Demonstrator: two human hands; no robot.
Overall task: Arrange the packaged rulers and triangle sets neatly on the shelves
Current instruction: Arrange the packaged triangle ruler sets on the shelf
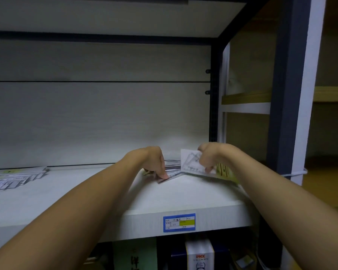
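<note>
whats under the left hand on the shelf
The left hand presses its fingers on flat clear packaged rulers lying on the white shelf. Their near corner and back edges stick out; the hand covers the middle, so how many are stacked cannot be told.

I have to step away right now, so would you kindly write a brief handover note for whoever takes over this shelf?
Left hand: fingertips pressing a flat packet onto the shelf.
Right hand: gripping a packaged triangle set, tilted up at the back right.
Done: a stack of packets lies at the far left, somewhat fanned.
Left: lay the held set down, square the right-hand packets, tidy the left stack.
</note>
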